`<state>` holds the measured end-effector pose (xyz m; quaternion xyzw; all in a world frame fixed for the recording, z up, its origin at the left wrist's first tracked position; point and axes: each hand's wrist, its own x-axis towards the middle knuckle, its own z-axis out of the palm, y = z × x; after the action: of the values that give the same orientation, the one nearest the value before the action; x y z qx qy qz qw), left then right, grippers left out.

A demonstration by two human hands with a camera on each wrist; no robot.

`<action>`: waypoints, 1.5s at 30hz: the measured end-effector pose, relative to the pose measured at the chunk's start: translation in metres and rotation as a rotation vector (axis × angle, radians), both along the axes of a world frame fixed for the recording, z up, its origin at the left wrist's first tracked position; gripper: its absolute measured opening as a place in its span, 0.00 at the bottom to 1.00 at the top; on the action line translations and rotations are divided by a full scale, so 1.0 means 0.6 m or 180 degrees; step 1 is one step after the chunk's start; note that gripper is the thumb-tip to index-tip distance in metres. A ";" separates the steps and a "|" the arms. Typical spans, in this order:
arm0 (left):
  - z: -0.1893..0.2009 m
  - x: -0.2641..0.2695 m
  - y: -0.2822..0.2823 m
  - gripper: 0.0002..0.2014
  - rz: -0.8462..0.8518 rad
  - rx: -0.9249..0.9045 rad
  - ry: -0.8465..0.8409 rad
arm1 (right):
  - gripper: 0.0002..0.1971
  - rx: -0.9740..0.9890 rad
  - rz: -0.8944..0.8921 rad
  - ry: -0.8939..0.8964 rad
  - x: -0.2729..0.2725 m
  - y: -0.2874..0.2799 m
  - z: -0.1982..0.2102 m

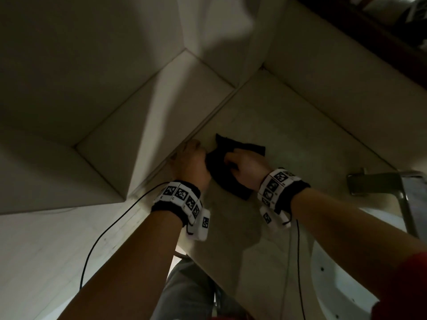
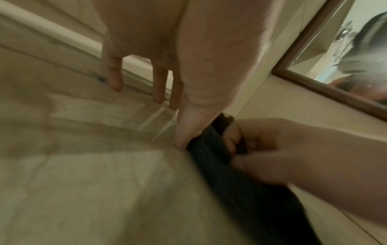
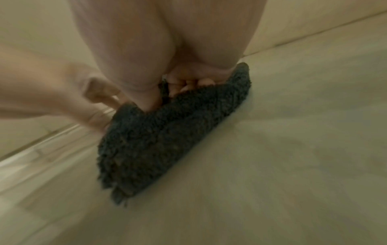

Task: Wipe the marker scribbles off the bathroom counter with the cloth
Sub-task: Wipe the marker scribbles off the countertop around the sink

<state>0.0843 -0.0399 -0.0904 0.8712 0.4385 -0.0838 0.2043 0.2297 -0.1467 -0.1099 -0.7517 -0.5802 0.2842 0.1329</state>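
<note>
Shaggy cloth (image 3: 167,132), glossy counter (image 3: 293,149)

Bare desk (image 1: 288,125) open beyond and right of the cloth (image 1: 227,174), wall ledge (image 1: 147,125) closing the left side against the left hand (image 1: 191,160), faucet (image 1: 379,183) and basin (image 1: 346,273) blocking the right

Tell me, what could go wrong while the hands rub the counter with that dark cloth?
The cloth is bunched under the right hand, so little of it may touch the counter and marks could be missed. A small blue mark sits in the seam by the left hand's fingers, where a bunched cloth may not reach. The left hand presses right beside the cloth and could get in its way.
</note>
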 end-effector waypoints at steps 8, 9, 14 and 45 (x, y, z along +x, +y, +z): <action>0.020 -0.002 -0.006 0.24 -0.0095 -0.0202 0.0261 | 0.05 -0.0012 -0.0309 -0.0054 -0.013 -0.102 0.008; 0.020 -0.004 -0.005 0.24 -0.0105 -0.0203 0.0274 | 0.05 -0.0054 -0.0401 -0.0068 -0.010 -0.114 0.009; 0.030 -0.006 -0.009 0.22 -0.0128 -0.0252 0.0168 | 0.05 -0.0221 -0.1094 -0.0120 0.020 -0.165 0.011; 0.002 -0.001 -0.006 0.26 0.0006 -0.0224 0.0191 | 0.16 -0.0602 -0.1017 -0.0200 0.104 0.028 0.011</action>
<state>0.0838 -0.0437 -0.0892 0.8601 0.4421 -0.1251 0.2216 0.2924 -0.1300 -0.1032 -0.8519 -0.4280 0.2891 0.0869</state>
